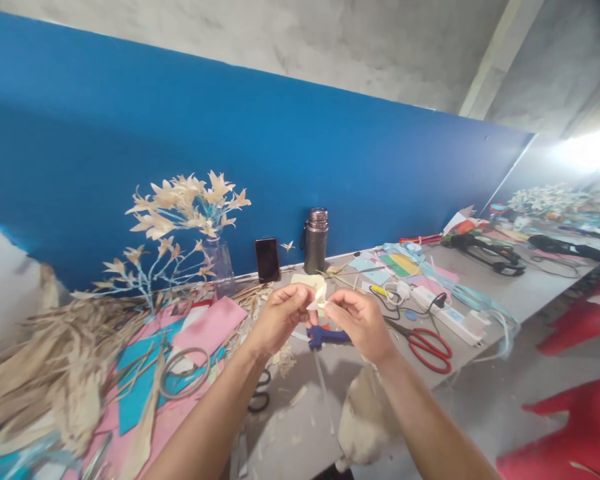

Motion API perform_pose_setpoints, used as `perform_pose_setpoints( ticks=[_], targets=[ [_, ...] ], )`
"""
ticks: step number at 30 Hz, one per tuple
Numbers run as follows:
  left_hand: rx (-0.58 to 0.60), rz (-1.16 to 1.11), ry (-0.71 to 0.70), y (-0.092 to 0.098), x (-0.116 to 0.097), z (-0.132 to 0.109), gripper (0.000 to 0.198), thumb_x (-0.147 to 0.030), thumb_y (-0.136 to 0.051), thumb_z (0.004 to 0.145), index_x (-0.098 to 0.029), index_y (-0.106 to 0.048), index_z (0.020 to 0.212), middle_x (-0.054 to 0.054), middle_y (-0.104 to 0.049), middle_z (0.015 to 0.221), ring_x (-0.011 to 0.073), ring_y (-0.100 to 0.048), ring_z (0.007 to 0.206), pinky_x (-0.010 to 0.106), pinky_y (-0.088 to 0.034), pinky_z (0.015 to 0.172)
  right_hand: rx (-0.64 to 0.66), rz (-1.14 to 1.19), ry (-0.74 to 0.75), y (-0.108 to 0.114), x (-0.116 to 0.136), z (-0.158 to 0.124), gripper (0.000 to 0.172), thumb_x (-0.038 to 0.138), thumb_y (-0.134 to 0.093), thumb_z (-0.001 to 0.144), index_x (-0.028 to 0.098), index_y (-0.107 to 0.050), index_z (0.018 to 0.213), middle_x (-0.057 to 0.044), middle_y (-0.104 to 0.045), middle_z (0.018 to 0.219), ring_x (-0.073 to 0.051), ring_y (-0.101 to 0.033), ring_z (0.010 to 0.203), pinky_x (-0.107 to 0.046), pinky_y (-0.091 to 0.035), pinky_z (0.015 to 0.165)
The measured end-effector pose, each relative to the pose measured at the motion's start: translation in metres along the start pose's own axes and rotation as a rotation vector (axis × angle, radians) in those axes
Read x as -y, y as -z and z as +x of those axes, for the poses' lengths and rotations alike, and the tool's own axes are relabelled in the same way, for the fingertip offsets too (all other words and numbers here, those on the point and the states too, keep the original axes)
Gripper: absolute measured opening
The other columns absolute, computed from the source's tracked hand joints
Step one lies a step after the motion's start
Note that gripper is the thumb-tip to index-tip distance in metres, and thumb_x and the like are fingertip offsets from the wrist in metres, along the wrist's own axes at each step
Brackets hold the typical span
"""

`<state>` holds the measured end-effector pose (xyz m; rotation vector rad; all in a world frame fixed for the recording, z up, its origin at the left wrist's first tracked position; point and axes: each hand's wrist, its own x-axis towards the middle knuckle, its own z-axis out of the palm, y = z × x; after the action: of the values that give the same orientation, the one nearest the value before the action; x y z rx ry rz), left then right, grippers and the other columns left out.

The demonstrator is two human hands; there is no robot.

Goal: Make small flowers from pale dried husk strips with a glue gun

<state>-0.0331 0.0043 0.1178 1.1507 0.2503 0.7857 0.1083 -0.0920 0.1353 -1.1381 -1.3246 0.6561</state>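
My left hand (279, 320) and my right hand (361, 321) are raised together over the grey table (305, 420). Both pinch a small pale husk piece (320, 298) between thumbs and fingertips. Just below the hands lies a blue glue gun (325, 337). Red-handled scissors (427, 345) lie to the right of my right hand. Black-handled scissors (260, 393) lie under my left forearm.
A glass vase with pale husk flowers (190, 207) stands at the blue wall (130, 133), beside a dark phone (267, 259) and a steel flask (316, 240). Dried husks (55, 360), pink and blue sheets (210, 327), a wire coil (185, 372), a white power strip (447, 313). Red chairs (575, 420) on the right.
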Motion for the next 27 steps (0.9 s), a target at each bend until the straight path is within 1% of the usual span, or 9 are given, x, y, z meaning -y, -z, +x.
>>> perform_pose_setpoints(
  ticks=[2,3,6,11,16,19,23,25,27],
  targets=[
    [0.061,0.003,0.055,-0.001,-0.004,-0.003,0.034,-0.043,-0.079,0.074,-0.010,-0.070,0.078,0.006,-0.068,0.065,0.0149,-0.063,0.055,0.024,-0.048,0.053,0.064,0.029,-0.003,0.000,0.002,-0.001,0.020,0.031,-0.063,0.087,0.019,-0.061,0.071,0.001,-0.062,0.063,-0.012,-0.058,0.059,-0.024,-0.045,0.057],
    [0.072,0.010,0.070,-0.001,-0.006,-0.004,0.034,-0.041,-0.080,0.073,-0.010,-0.070,0.078,0.007,-0.069,0.066,0.0148,-0.063,0.055,0.024,-0.048,0.053,0.094,0.051,-0.009,0.001,0.003,-0.002,0.020,0.031,-0.062,0.087,0.019,-0.061,0.071,0.001,-0.063,0.064,-0.013,-0.060,0.061,-0.024,-0.046,0.058],
    [0.047,0.040,0.071,0.001,-0.010,-0.011,0.031,-0.037,-0.083,0.071,-0.010,-0.070,0.079,0.005,-0.068,0.064,0.0139,-0.063,0.055,0.024,-0.048,0.054,0.147,0.049,-0.030,0.001,0.002,-0.002,0.020,0.031,-0.062,0.087,0.018,-0.062,0.072,-0.001,-0.067,0.068,-0.014,-0.061,0.062,-0.024,-0.046,0.058],
    [0.002,0.034,0.083,0.007,-0.009,-0.033,0.031,-0.038,-0.083,0.071,-0.011,-0.069,0.078,0.005,-0.069,0.068,0.0136,-0.064,0.055,0.024,-0.048,0.054,0.197,-0.012,-0.068,-0.004,-0.001,-0.005,0.020,0.030,-0.063,0.085,0.016,-0.063,0.070,-0.002,-0.068,0.068,-0.012,-0.055,0.057,-0.023,-0.041,0.053],
    [-0.117,0.028,0.106,0.013,-0.002,-0.060,0.032,-0.033,-0.088,0.065,-0.011,-0.067,0.075,0.003,-0.067,0.063,0.0113,-0.060,0.052,0.023,-0.046,0.054,0.277,-0.055,-0.075,-0.018,0.001,-0.011,0.017,0.025,-0.061,0.084,0.016,-0.063,0.069,0.000,-0.063,0.064,-0.010,-0.052,0.057,-0.023,-0.039,0.054],
    [-0.188,-0.018,0.128,0.021,0.004,-0.076,0.032,-0.031,-0.089,0.063,-0.012,-0.066,0.074,0.002,-0.065,0.061,0.0106,-0.059,0.051,0.022,-0.045,0.052,0.341,-0.054,-0.069,-0.028,-0.002,-0.013,0.016,0.026,-0.061,0.084,0.016,-0.064,0.071,0.001,-0.062,0.063,-0.010,-0.050,0.057,-0.022,-0.038,0.053],
    [-0.269,-0.107,0.113,0.039,0.013,-0.098,0.029,-0.024,-0.090,0.061,-0.011,-0.065,0.071,0.001,-0.064,0.060,0.0089,-0.056,0.050,0.021,-0.043,0.053,0.476,-0.086,-0.087,-0.037,-0.019,-0.006,0.013,0.027,-0.063,0.082,0.015,-0.068,0.078,0.001,-0.062,0.063,-0.010,-0.051,0.057,-0.023,-0.038,0.053],
    [-0.313,-0.159,0.086,0.048,0.019,-0.106,0.028,-0.020,-0.090,0.060,-0.012,-0.066,0.072,0.001,-0.064,0.059,0.0085,-0.056,0.051,0.021,-0.044,0.055,0.493,-0.124,-0.105,-0.043,-0.032,0.002,0.011,0.025,-0.064,0.079,0.015,-0.068,0.078,0.000,-0.064,0.063,-0.011,-0.052,0.056,-0.023,-0.039,0.053],
    [-0.356,-0.199,0.059,0.057,0.024,-0.111,0.029,-0.020,-0.090,0.059,-0.012,-0.066,0.074,0.001,-0.064,0.060,0.0086,-0.056,0.051,0.022,-0.044,0.055,0.482,-0.157,-0.105,-0.049,-0.045,0.012,0.011,0.025,-0.064,0.078,0.015,-0.068,0.075,0.000,-0.065,0.062,-0.011,-0.053,0.054,-0.023,-0.039,0.052]
  ],
)
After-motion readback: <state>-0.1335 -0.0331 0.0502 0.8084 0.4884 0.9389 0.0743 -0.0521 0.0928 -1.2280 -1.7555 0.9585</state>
